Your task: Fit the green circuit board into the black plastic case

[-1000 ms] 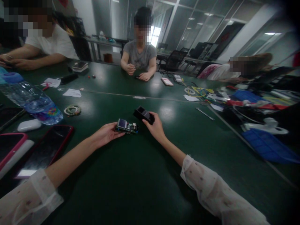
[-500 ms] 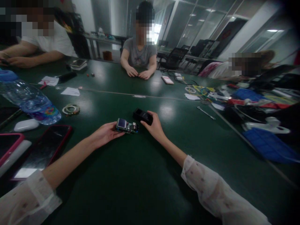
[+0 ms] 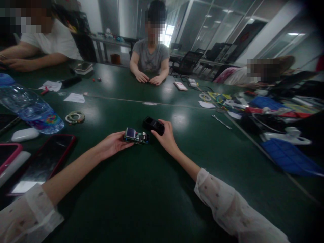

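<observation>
Between the fingers of my left hand [image 3: 112,145] is a circuit board [image 3: 138,137] with a small square screen [image 3: 130,133] at its left end. My right hand [image 3: 165,135] grips the right end of a black plastic casing [image 3: 153,126], which has a window-like opening in its face. The casing sits just beyond and to the right of the board, with a narrow gap between them. Both things are over the dark green table [image 3: 126,189]. My left fingertips are partly hidden behind and under the board.
To the left are a water bottle [image 3: 32,106], a bracelet [image 3: 75,117], a white case [image 3: 25,134] and a red-edged phone [image 3: 45,162]. On the right lie a metal tool [image 3: 221,122], a blue tray [image 3: 288,157] and tangled cables [image 3: 215,97]. A person [image 3: 150,57] sits opposite.
The view has shifted very slightly, so things on the left sit a little further left. Both hands keep their holds, with board and casing in nearly the same place.
</observation>
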`<state>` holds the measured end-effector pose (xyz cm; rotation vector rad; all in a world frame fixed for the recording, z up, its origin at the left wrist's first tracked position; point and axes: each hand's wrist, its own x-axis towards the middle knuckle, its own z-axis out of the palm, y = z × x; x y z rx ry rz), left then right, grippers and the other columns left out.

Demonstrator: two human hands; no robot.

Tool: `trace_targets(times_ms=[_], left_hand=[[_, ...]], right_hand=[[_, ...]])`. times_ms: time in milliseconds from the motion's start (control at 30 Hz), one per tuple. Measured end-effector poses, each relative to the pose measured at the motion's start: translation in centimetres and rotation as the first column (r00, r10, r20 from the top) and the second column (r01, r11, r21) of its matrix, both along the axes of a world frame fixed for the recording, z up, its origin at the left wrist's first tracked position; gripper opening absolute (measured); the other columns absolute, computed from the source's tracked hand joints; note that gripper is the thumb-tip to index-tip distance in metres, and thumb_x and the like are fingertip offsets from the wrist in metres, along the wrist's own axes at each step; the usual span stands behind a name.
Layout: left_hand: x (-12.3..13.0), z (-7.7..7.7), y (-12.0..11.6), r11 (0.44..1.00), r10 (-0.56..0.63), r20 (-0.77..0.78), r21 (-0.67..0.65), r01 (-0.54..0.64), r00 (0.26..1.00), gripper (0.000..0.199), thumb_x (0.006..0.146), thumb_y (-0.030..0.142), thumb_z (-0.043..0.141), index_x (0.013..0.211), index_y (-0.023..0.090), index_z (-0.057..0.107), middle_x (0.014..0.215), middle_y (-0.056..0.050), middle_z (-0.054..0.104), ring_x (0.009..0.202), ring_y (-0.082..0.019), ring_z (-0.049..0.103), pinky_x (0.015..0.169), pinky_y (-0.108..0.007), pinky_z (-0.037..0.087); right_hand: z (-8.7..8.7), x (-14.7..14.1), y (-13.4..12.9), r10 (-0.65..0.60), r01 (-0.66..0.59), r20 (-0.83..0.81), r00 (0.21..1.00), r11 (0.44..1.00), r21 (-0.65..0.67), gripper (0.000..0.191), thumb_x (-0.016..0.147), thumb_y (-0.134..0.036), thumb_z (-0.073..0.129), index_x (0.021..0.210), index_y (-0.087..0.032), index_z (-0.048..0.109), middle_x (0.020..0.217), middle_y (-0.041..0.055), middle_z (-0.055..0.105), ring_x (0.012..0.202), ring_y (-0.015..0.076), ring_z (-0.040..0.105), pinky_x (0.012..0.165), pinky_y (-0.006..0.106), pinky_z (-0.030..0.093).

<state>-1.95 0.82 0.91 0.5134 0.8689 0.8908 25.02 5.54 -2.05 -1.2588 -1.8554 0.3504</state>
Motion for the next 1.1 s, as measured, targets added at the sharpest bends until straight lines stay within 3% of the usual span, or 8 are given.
trace_targets(times_ms=[633, 867, 1100], left_hand=[[0.0, 0.4, -0.2, 1.000, -0.001, 0.051, -0.011, 0.002, 0.999, 0.034, 0.093, 0.012, 0.053, 0.127, 0.009, 0.054, 0.117, -0.016, 0.068, 0.107, -0.027, 0.068, 0.103, -0.040, 0.050], [-0.7, -0.5, 0.3, 0.997, -0.053, 0.158, -0.038, 0.060, 0.986, 0.042, 0.099, 0.024, 0.047, 0.139, 0.014, 0.040, 0.120, -0.014, 0.067, 0.113, -0.026, 0.066, 0.106, -0.040, 0.047], [-0.3, 0.3, -0.1, 0.998, -0.011, 0.121, -0.054, 0.017, 0.993, 0.040, 0.098, 0.023, 0.049, 0.136, 0.014, 0.043, 0.121, -0.016, 0.065, 0.113, -0.028, 0.066, 0.106, -0.041, 0.047]], right_hand=[[-0.3, -0.2, 0.2, -0.015, 0.019, 0.091, 0.996, 0.999, -0.037, 0.053, 0.083, -0.024, 0.067, 0.131, -0.020, 0.044, 0.123, 0.0135, 0.049, 0.118, 0.0311, 0.052, 0.103, 0.054, 0.047], [-0.2, -0.3, 0.2, -0.012, 0.016, 0.069, 0.998, 0.998, -0.055, 0.050, 0.083, -0.024, 0.067, 0.128, -0.018, 0.046, 0.122, 0.0133, 0.050, 0.115, 0.0294, 0.055, 0.101, 0.052, 0.049], [0.3, -0.3, 0.0, -0.057, 0.056, -0.049, 0.997, 0.998, -0.011, 0.048, 0.083, -0.030, 0.068, 0.124, -0.018, 0.048, 0.119, 0.0138, 0.055, 0.111, 0.0296, 0.057, 0.100, 0.053, 0.048]])
